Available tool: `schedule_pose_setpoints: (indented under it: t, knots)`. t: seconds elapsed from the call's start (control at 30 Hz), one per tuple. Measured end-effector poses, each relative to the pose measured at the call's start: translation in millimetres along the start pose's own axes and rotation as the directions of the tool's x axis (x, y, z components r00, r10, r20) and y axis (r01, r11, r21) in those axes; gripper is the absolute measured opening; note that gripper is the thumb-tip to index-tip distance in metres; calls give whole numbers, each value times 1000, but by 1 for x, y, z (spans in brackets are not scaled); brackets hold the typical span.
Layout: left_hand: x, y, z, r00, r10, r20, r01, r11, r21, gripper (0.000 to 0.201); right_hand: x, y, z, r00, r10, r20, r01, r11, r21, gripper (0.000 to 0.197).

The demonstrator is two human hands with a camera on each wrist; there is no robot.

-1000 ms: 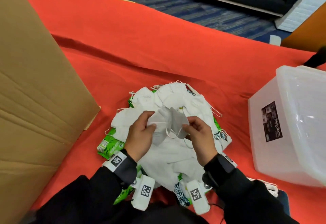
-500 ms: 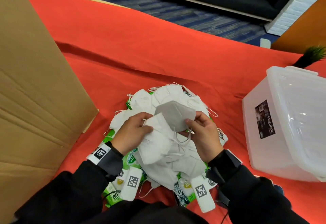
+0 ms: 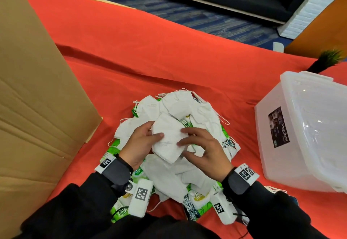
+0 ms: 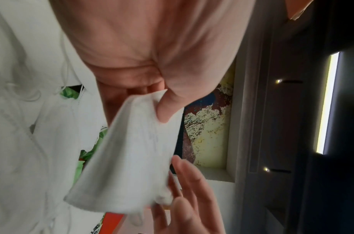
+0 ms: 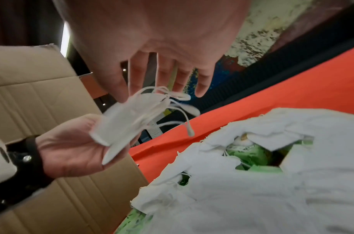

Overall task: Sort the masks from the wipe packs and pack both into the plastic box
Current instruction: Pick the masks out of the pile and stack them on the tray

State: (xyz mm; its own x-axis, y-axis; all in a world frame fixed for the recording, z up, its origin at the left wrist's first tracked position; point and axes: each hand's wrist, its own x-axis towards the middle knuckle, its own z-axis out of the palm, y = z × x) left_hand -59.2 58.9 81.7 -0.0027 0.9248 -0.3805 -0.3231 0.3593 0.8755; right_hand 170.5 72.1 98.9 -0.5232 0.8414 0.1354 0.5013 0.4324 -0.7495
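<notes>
Left hand (image 3: 139, 144) pinches a folded white mask (image 3: 169, 138) by its left edge, thumb on top; right hand (image 3: 203, 151) is spread with straight fingers, fingertips resting on the mask's right side, above the pile (image 3: 174, 173). Left wrist view shows the thumb (image 4: 168, 101) clamping the mask's corner, which the head view only hints at. Right wrist view shows loose ear loops (image 5: 172, 101) dangling off the mask under the spread fingers, hidden from above. Masks are soft, creased, stitched fabric; green glossy wipe packs (image 3: 117, 154) poke out under them on the red cloth (image 3: 169, 50). Translucent plastic box (image 3: 308, 131) sits right of the pile, contents unclear. Corrugated cardboard box (image 3: 33, 97) stands left.
</notes>
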Motion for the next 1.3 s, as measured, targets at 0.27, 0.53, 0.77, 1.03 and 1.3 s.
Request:
schedule_pose_setpoints:
  t: [0.27, 0.53, 0.77, 1.03, 1.3]
  knots:
    - [4, -11, -6, 998, 34, 53, -41, 992, 119, 58, 18, 10, 6, 903, 419, 92, -410, 782, 469, 39]
    - [7, -21, -12, 995, 83, -46, -68, 963, 262, 45, 13, 33, 16, 816, 575, 54, -526, 702, 479, 19]
    - [5, -30, -14, 996, -6, -84, 22, 980, 199, 29, 10, 29, 12, 648, 713, 268, -540, 182, 822, 9]
    - [1, -29, 0, 1000, 4, 3, -5, 971, 240, 27, -10, 48, 5, 696, 637, 330, -712, 553, 432, 43]
    - [-9, -43, 5, 1000, -13, 16, 7, 943, 332, 31, -29, 48, -11, 639, 681, 358, -407, -96, 908, 19]
